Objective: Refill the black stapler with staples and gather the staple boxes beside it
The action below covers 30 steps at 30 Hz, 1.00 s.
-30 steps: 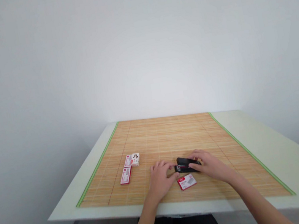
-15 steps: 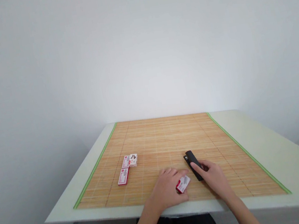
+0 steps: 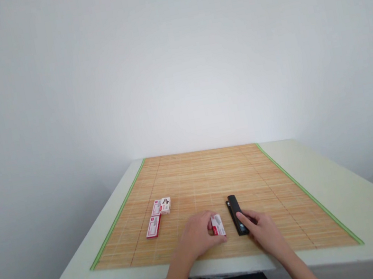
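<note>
A black stapler lies lengthwise on the bamboo mat, pointing away from me. My right hand rests at its near end, fingertips touching it, fingers loosely curled. My left hand is closed on a small red and white staple box, gripping its left side just left of the stapler.
Three more red and white staple boxes lie on the mat to the left: a pair and one nearer me. The mat covers a pale table with green-taped mat edges. White walls stand behind.
The stapler went from lying crosswise under both hands to lengthwise under my right hand. My left hand picked up the staple box and moved it left of the stapler.
</note>
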Each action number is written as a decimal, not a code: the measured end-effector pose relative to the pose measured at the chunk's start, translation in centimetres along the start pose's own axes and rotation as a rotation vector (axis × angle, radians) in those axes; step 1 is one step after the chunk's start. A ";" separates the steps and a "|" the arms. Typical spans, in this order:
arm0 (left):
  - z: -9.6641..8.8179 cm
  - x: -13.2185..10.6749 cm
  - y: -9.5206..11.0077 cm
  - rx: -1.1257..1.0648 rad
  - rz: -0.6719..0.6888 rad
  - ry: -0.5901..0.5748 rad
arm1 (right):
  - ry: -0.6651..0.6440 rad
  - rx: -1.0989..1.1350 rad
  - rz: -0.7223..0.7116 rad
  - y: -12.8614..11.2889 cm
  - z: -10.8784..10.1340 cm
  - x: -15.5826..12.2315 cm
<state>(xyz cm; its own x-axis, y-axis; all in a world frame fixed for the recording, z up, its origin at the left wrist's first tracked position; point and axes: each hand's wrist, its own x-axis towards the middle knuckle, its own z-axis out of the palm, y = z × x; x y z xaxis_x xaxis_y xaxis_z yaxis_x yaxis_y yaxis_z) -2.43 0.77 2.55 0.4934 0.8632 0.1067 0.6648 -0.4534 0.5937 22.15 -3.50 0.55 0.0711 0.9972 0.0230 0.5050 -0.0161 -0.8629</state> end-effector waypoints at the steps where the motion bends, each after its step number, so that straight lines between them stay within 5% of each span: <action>1: 0.3 0.2 0.2 -0.002 0.015 0.001 | -0.005 0.014 -0.010 -0.2 0.6 -0.1; 7: 1.3 0.9 0.8 -0.022 0.058 0.003 | 0.076 0.038 -0.040 -1.2 2.9 -0.4; 14: 0.5 -0.4 -0.2 -0.105 0.041 0.021 | 0.154 0.128 -0.011 -1.8 2.7 -1.0; 18: -2.4 -3.6 -4.5 -0.017 -0.065 0.204 | 0.185 0.151 0.038 -2.0 2.5 -1.4; 23: -7.2 -7.1 -12.5 0.175 -0.385 0.542 | 0.175 0.150 0.065 -1.9 2.6 -1.5; 26: -8.9 -6.1 -15.1 0.202 -0.415 0.505 | 0.153 0.138 0.079 -1.4 2.5 -1.3; 30: -9.6 -2.5 -15.9 0.199 -0.441 0.259 | 0.123 0.128 0.089 -0.8 2.6 -1.1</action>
<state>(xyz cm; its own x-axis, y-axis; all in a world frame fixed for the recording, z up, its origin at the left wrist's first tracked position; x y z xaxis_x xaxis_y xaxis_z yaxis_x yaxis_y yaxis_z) -19.65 7.93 0.55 0.0058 0.9960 0.0896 0.8829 -0.0472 0.4672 19.47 -4.44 -0.11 0.2192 0.9757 -0.0019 0.3787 -0.0868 -0.9215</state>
